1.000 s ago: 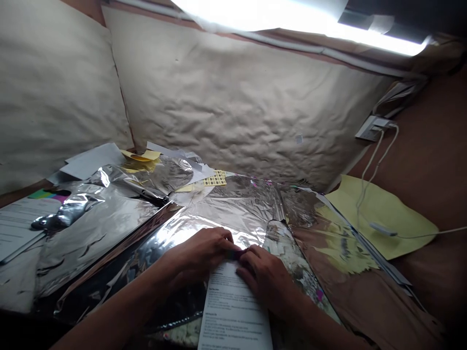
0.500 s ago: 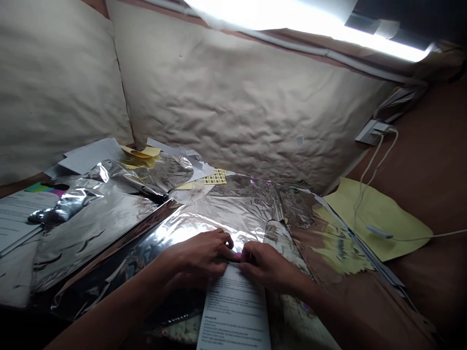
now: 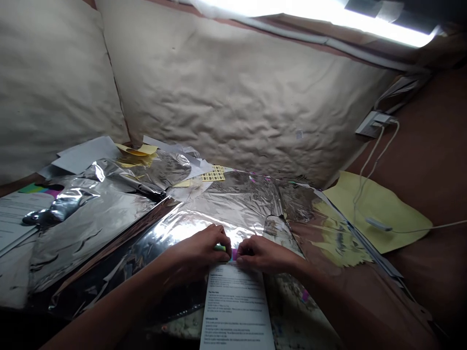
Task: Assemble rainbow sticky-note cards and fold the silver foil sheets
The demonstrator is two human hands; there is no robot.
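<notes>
A long printed sheet (image 3: 236,306) runs toward me from under both hands, with rows of dark text on white. At its far end a band of colour shows, green on the left and magenta (image 3: 234,253) in the middle. My left hand (image 3: 206,245) pinches this coloured end, thumb and fingertips pressed together near the green part. From the other side my right hand (image 3: 260,253) pinches the same end beside the magenta part. Whether the end is folded over is hidden by the fingers. Shiny silver film (image 3: 215,209) lies beneath and beyond the hands.
Another printed sheet with a coloured top (image 3: 14,214) lies at far left, by a dark-handled tool. Yellow label sheets (image 3: 213,173) and loose papers (image 3: 87,154) line the back. At right are yellow paper (image 3: 375,214), a white cable and a wall socket (image 3: 375,124).
My fingertips have shifted slightly at the sheet's coloured end, and more green and magenta now shows between them. The camera view has tilted a little.
</notes>
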